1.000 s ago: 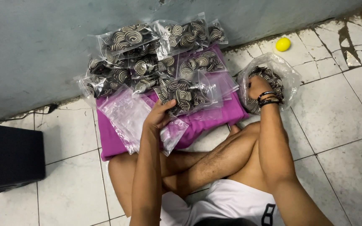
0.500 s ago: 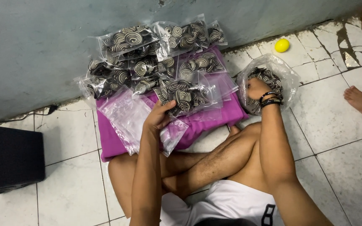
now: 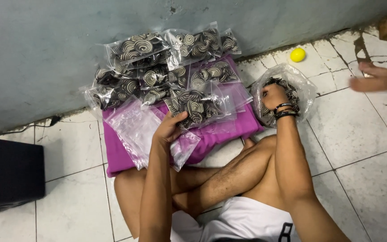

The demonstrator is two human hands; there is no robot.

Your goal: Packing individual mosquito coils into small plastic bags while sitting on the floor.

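A grey wall (image 3: 45, 54) fills the upper half of the frame, and white floor tiles (image 3: 359, 148) spread below it, cracked toward the upper right. At the left edge stands a black box (image 3: 5, 175). A magenta cushion (image 3: 220, 132) lies on the tiles at centre, against the foot of the wall. The person sits cross-legged at the bottom of the frame, bare legs folded just below the cushion.

Piled across the cushion's upper part and leaning on the wall is a heap of filled clear bags (image 3: 166, 67), each packed with black-and-white spiral pieces. On the cushion's lower left lies a stack of empty clear bags (image 3: 135, 127), flat and overlapping.

To the right of the cushion, on the tiles, sits a large open plastic bag (image 3: 303, 87) holding loose spiral pieces. The right hand (image 3: 273, 96) is plunged into its mouth, fingers curled among the pieces; whether it grips any cannot be told. Dark bands circle that wrist.

The left hand (image 3: 170, 127) rests at the cushion's centre, fingers closed on the lower edge of one filled bag (image 3: 198, 105), which lies just above the hand.

Another person's hand (image 3: 375, 76) reaches in at the right edge. A small yellow ball (image 3: 297, 54) lies by the wall.
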